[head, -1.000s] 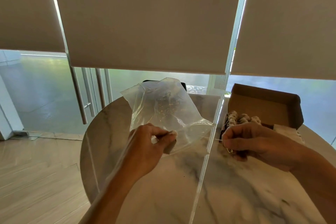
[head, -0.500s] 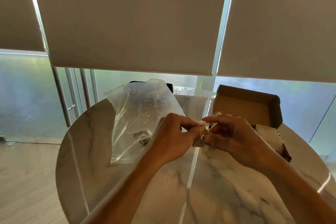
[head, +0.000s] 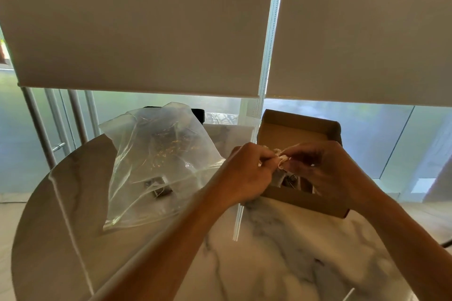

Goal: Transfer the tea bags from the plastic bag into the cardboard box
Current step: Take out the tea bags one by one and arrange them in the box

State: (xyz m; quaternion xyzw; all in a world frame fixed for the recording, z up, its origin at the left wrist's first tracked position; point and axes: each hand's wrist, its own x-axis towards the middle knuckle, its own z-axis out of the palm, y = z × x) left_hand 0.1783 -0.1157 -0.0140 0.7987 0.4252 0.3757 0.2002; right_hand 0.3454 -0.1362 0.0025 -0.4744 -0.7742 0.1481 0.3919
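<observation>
Our round white marble worktop (head: 269, 264) carries the crumpled clear plastic bag (head: 156, 164) and, beside it, the open brown cardboard box (head: 303, 203); over the box, our left hand (head: 247, 176) and right hand (head: 327, 171) pinch one small pale tea bag (head: 281, 159) between curled fingers, likely to lower it in

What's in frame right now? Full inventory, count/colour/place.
plastic bag: 1, clear, left on table, at least one dark tea bag inside
cardboard box: 1, brown, open, right on table
held tea bag: 1, pale, over the box's near edge
table: 1, white marble, round
roller blinds: 2, beige, over the window
left hand: pinches held tea bag
right hand: pinches it too
</observation>
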